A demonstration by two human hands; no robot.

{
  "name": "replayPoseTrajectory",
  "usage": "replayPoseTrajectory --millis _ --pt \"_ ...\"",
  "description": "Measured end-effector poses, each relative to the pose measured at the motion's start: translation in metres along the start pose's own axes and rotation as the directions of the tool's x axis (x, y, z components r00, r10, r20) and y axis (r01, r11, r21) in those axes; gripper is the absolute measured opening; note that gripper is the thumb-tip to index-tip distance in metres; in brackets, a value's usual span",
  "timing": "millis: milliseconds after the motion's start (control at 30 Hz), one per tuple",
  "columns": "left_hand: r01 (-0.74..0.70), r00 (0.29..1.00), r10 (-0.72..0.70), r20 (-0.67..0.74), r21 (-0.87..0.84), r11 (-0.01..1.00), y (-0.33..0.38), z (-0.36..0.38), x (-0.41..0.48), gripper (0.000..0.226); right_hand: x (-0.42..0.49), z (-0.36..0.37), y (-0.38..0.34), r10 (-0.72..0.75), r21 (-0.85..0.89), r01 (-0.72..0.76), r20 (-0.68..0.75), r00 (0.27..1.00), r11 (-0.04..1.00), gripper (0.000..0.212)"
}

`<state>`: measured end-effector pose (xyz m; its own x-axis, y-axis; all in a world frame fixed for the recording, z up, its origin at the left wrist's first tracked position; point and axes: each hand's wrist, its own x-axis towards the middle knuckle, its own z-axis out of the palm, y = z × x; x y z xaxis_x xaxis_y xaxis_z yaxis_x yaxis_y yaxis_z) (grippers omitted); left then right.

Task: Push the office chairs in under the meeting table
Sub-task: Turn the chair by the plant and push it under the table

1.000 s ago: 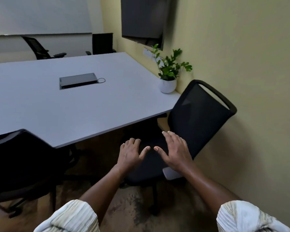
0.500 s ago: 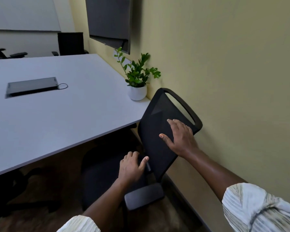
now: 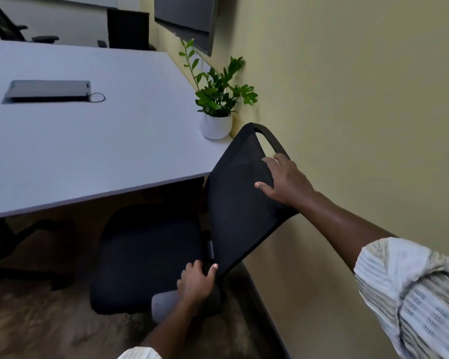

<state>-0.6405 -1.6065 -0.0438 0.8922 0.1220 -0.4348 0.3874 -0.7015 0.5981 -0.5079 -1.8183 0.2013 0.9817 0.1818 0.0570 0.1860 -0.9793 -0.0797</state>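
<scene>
A black mesh office chair (image 3: 233, 203) stands at the near right corner of the grey meeting table (image 3: 88, 151), close to the yellow wall. Its seat (image 3: 145, 255) is partly under the table edge and its backrest leans toward the wall. My right hand (image 3: 283, 182) grips the upper edge of the backrest, just below the top handle. My left hand (image 3: 196, 283) holds the chair low down, where the backrest meets the seat, beside a grey armrest pad (image 3: 163, 304).
A potted plant (image 3: 217, 104) in a white pot sits on the table corner right by the backrest. A cable box lid (image 3: 49, 90) lies mid-table. Two more chairs (image 3: 8, 24) stand at the far side. A dark screen (image 3: 184, 16) hangs on the wall; a skirting board (image 3: 265, 307) runs along it.
The view has swung to the right and closer to the chair. My right hand climbed from the seat to the top of the backrest. My left hand shifted to the backrest's base.
</scene>
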Motion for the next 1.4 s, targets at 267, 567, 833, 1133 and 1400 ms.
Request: replayPoseTrajectory --millis 267,567,833,1133,1400 --pt "-0.084 0.984 0.029 0.177 0.307 0.948 -0.021 0.080 -0.003 0.087 -0.009 0.050 0.022 -0.147 -0.216 0.194 0.215 0.965 0.957 0.050" --pt "-0.066 0.996 0.027 0.090 0.458 0.886 -0.020 0.111 -0.011 0.089 -0.036 0.054 0.021 -0.194 -0.124 0.217 0.173 0.966 0.968 0.024" --pt "0.040 0.998 -0.057 0.036 0.356 0.934 -0.041 0.097 -0.041 0.084 -0.107 0.051 -0.016 -0.206 -0.095 0.228 0.192 0.959 0.969 0.030" --pt "0.275 0.940 -0.326 -0.102 -0.340 0.899 -0.069 0.078 -0.081 0.099 -0.206 0.047 -0.081 -0.323 0.052 0.320 0.235 0.917 0.946 0.038" --pt "0.050 0.773 -0.450 -0.447 -0.665 0.745 -0.063 0.057 -0.118 0.075 -0.237 0.022 -0.119 -0.637 0.211 0.603 0.170 0.752 0.769 0.061"
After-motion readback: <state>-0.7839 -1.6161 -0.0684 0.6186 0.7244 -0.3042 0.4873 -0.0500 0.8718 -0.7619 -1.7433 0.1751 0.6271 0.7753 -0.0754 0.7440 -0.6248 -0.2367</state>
